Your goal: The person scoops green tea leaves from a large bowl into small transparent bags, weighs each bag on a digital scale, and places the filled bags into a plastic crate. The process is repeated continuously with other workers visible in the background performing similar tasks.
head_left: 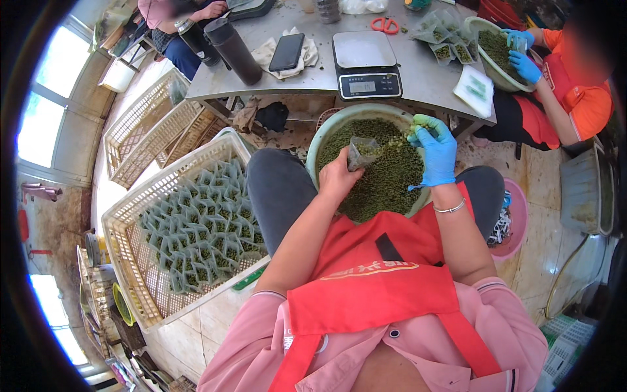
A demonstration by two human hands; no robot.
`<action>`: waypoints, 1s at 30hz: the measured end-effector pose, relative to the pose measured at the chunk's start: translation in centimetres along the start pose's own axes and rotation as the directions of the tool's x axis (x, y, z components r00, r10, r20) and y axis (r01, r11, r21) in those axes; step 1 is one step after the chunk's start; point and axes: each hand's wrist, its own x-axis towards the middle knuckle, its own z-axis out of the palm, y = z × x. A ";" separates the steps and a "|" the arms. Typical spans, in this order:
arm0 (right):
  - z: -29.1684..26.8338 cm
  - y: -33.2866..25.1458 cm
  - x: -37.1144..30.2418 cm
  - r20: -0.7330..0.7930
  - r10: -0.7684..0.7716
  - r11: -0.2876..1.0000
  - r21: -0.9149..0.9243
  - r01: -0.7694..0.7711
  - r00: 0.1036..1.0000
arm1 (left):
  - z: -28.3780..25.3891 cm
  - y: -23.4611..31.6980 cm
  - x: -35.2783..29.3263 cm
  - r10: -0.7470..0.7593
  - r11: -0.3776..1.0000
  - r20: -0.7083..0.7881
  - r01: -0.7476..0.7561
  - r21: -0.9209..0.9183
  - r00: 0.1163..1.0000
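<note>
A pale green basin (324,128) full of dark green tea leaves (382,176) rests on my lap. My left hand (338,175), bare, holds a small clear pouch (361,153) open over the leaves. My right hand (434,149), in a blue glove, pinches a bunch of leaves right beside the pouch's mouth. To my left a cream plastic crate (134,208) holds several filled pouches (202,225) standing upright in rows.
A digital scale (366,64), a phone (286,52) on a cloth, a dark flask (232,50) and red scissors (385,25) sit on the metal table (307,78) ahead. Another person in blue gloves (524,65) works at a second basin (491,59) on the right. Stacked crates (157,127) lie far left.
</note>
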 end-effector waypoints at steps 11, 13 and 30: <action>2.9 0.7 -2.9 0.581 -0.013 0.596 -0.650 0.472 0.814 | 0.4 -0.3 0.0 0.318 0.948 -0.113 -0.315 0.049 0.941; 2.8 2.1 -2.4 0.647 0.130 0.550 -0.678 0.488 0.751 | 0.0 0.1 -0.5 0.388 0.921 -0.061 -0.386 0.040 0.920; 5.2 2.6 11.8 0.270 -0.416 0.658 -0.569 0.492 0.868 | -6.5 -1.6 4.7 0.224 0.963 -0.172 -0.245 -0.110 0.959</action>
